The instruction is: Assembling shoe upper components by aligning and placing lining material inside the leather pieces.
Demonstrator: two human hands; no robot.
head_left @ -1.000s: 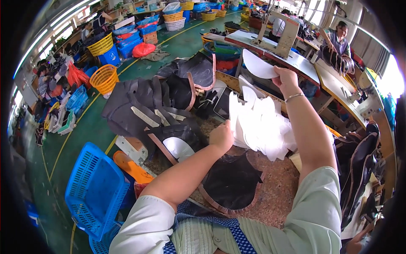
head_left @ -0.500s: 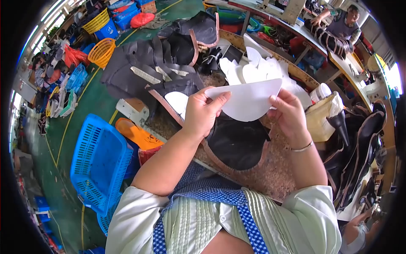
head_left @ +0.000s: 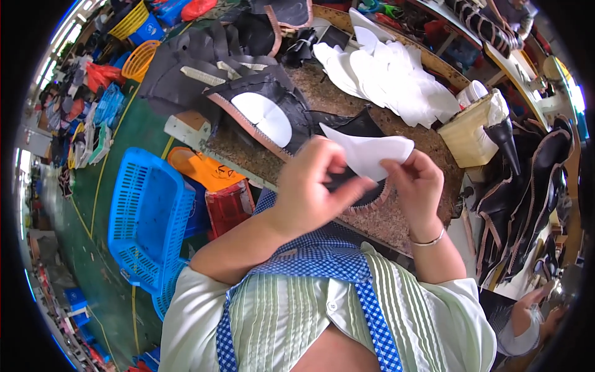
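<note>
A thin white half-round sheet piece [head_left: 370,154] is pinched at its right end between the thumb and fingers of my right hand [head_left: 418,183]; it looks bent. My left hand [head_left: 313,189] is beside its left end, slightly blurred, with the thumb spread away from the curled fingers. Whether those fingertips touch the sheet I cannot tell. Below both hands lies a black shoe-upper piece with a pinkish notched edge [head_left: 367,203], partly hidden. To the left, another black upper piece [head_left: 238,135] bears a white oval sheet [head_left: 261,118].
Loose white pieces [head_left: 390,77] are heaped at the worktable's back. Right of them stand a cream container [head_left: 468,139] and a dark cone-shaped nozzle [head_left: 505,146]. Black uppers [head_left: 533,186] hang at the right. A blue basket [head_left: 149,217] is left of the table [head_left: 443,149].
My left hand has let go of the white sheet's left end, and its thumb has swung away. The sheet has come lower and bent, still in my right hand. The view has shifted.
</note>
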